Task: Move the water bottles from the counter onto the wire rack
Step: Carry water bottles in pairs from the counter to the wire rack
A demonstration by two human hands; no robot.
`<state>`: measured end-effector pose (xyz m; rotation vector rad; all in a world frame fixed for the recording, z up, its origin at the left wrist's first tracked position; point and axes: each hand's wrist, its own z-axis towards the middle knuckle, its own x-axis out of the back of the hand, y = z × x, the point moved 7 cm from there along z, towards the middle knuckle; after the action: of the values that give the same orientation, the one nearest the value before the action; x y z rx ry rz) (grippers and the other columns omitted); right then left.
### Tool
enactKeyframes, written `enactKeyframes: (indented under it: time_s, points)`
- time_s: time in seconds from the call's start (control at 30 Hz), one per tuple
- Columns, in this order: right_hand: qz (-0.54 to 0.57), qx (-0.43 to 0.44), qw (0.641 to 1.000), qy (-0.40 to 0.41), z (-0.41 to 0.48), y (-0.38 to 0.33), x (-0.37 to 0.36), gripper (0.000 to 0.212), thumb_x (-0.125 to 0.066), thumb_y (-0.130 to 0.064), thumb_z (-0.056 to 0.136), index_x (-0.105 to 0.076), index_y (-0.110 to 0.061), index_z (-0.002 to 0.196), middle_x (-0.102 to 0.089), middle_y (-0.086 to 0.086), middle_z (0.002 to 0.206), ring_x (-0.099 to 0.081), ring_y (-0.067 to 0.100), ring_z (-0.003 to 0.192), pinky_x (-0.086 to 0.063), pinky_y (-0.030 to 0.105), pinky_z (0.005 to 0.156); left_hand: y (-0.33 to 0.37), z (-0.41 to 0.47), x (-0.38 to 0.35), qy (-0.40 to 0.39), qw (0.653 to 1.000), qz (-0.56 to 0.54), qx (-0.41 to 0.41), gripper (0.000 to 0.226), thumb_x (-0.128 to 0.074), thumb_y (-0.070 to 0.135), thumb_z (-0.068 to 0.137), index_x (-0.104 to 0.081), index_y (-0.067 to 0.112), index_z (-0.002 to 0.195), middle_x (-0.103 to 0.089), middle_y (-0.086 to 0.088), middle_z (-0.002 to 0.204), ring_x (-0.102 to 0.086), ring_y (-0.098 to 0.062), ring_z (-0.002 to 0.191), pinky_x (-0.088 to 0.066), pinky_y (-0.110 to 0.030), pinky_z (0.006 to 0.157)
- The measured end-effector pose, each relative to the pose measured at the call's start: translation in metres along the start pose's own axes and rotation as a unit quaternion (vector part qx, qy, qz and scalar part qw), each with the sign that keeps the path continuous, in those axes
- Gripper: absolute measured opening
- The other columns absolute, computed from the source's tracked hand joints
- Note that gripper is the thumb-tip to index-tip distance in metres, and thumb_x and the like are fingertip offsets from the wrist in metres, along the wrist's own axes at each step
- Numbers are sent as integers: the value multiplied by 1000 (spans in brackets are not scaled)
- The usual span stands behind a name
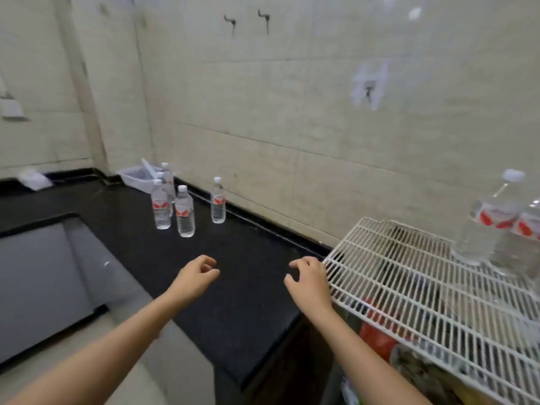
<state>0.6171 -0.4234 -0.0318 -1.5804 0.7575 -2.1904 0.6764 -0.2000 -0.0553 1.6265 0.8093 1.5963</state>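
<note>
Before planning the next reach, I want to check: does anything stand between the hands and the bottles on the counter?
Nothing visible does. Only bare counter lies between the left hand, the right hand and the nearest bottle. On the wire rack, two bottles stand far right; the near part is free.

Counter (233,273): black, speckled, along a tiled wall.
Bottle cluster (185,211): upright, far end of the counter, near white basket (133,176).
Lone bottle (218,200): upright, beside the wall.
Wire rack (409,276): white, right of the counter.
Rack bottles (491,223): upright, far corner.
Left hand (195,276): empty, fingers loosely curled, over the counter.
Right hand (309,283): empty, loosely curled, just beside the rack edge.
</note>
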Motion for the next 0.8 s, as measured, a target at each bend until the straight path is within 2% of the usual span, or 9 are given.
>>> enactKeyframes:
  time_s: [0.1, 0.2, 0.3, 0.4, 0.53, 0.8]
  points:
    - [11, 32, 998, -51, -11, -39, -47, 32, -50, -22, 90, -52, -14, 121, -41, 3, 135, -27, 17, 132, -34, 30, 103, -48, -32, 57, 60, 997, -3, 56, 27, -55, 10, 86, -56, 1, 112, -59, -11, 97, -55, -24, 86, -43, -29, 68]
    - [13, 73, 992, -101, -25, -79, -92, 32, -50, -22, 90, -52, -13, 120, -40, 3, 134, -27, 17, 131, -37, 30, 101, -91, -65, 106, 116, 988, -21, 99, 26, -55, 9, 86, -57, 0, 110, -60, -16, 103, -54, -23, 92, -38, -26, 77]
    - [7, 104, 985, -134, -32, -122, -132, 31, -50, -21, 89, -53, -13, 119, -42, 4, 133, -28, 19, 129, -38, 29, 100, -128, -94, 153, 157, 977, -46, 134, 23, -56, 11, 85, -58, 2, 106, -60, -15, 100, -54, -24, 93, -36, -26, 77]
    - [-2, 141, 977, -157, -37, -170, -168, 32, -51, -22, 87, -55, -12, 117, -43, 6, 132, -29, 21, 129, -35, 31, 103, -163, -116, 200, 203, 964, -72, 156, 27, -59, 26, 75, -59, 8, 96, -61, -13, 97, -55, -26, 91, -38, -29, 77]
    - [-13, 165, 970, -177, -43, -233, -219, 34, -50, -22, 86, -55, -12, 118, -44, 7, 131, -31, 23, 127, -34, 31, 103, -212, -128, 268, 274, 944, -83, 164, 9, -55, 9, 84, -58, 7, 92, -60, -14, 93, -53, -24, 86, -38, -30, 74]
    - [-23, 174, 962, -210, -45, -340, -320, 35, -50, -21, 87, -53, -12, 121, -42, 6, 133, -30, 22, 129, -31, 29, 104, -310, -114, 382, 310, 933, -81, 163, 16, -51, 9, 88, -58, 3, 101, -58, -11, 96, -53, -24, 91, -39, -32, 77]
